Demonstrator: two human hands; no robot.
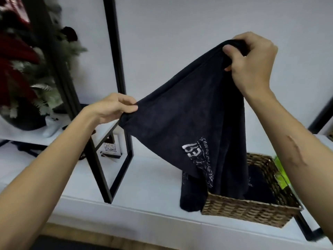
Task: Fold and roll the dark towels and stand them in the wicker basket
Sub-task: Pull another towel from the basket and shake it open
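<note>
A dark towel with white lettering hangs in the air above the white shelf. My right hand grips its top edge high up at the right. My left hand pinches another edge lower down at the left. The towel's bottom droops partly into the wicker basket and partly over the basket's left side onto the shelf. Another dark towel lies inside the basket, mostly hidden.
A black metal frame rises from the white shelf left of the basket. Something bright green sits behind the basket's right side. At the far left stands a dark pot with red and green foliage. A small QR-code card lies behind the frame.
</note>
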